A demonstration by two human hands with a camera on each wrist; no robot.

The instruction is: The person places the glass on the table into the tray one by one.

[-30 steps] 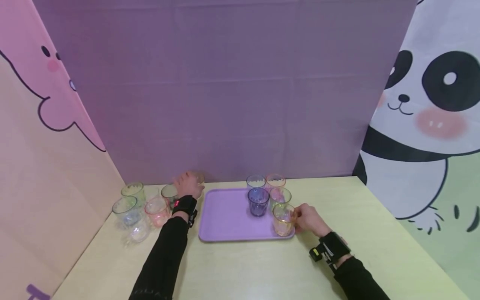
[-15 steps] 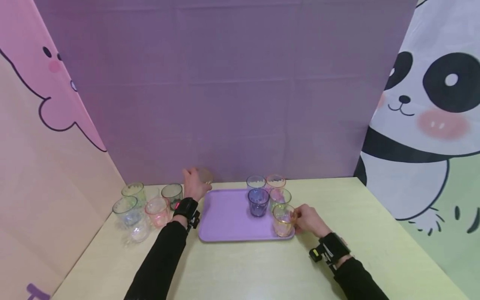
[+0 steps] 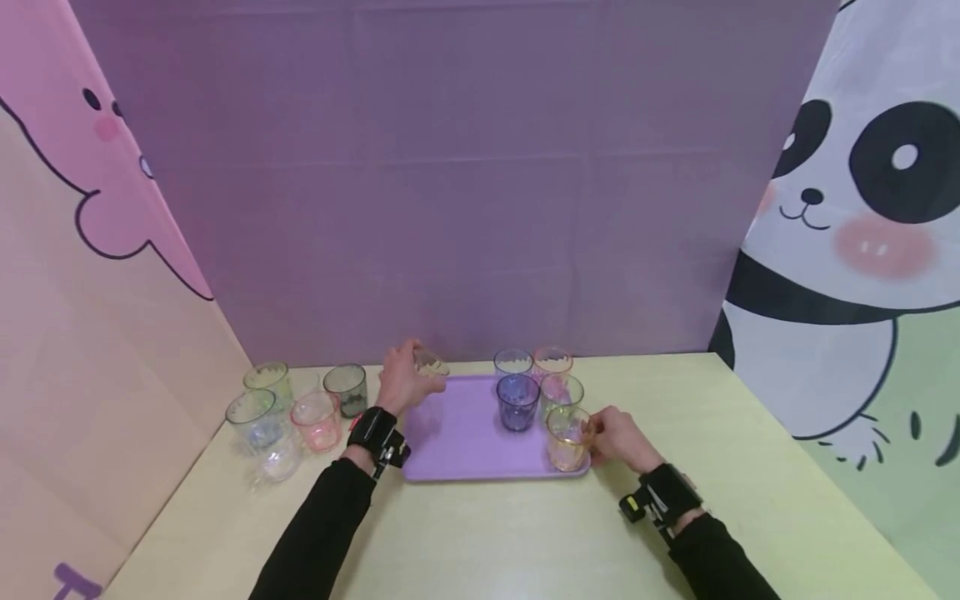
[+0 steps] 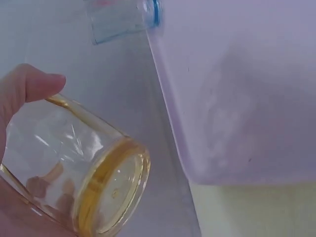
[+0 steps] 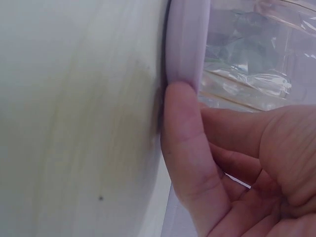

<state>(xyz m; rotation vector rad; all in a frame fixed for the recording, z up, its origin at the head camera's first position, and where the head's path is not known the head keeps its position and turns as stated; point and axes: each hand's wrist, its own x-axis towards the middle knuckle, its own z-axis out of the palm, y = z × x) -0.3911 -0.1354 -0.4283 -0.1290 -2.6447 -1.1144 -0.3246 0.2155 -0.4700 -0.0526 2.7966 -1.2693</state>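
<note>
My left hand [image 3: 407,377] grips a clear glass tumbler with an amber band [image 4: 101,173], tilted above the back left corner of the purple tray [image 3: 465,442]. My right hand [image 3: 621,439] pinches the tray's right edge, close to an amber-tinted tumbler [image 3: 567,450] at the tray's front right corner. In the right wrist view a fingertip [image 5: 183,98] meets the tray rim; part of the grip is hidden. Behind that tumbler on the tray stand a dark blue tumbler [image 3: 517,408], a green-rimmed one [image 3: 561,392], a pink-rimmed one [image 3: 552,360] and a clear one [image 3: 513,362].
Left of the tray, several tumblers stand on the pale table [image 3: 480,542], among them a pink one [image 3: 316,425], a dark grey-green one [image 3: 347,390] and a green one [image 3: 268,382]. A purple backdrop [image 3: 465,183] rises along the table's back edge.
My left hand has carried the amber-banded tumbler rightward from beside the dark grey-green one to the tray's back left corner, tilting it. My right hand has stayed at the tray's edge.
</note>
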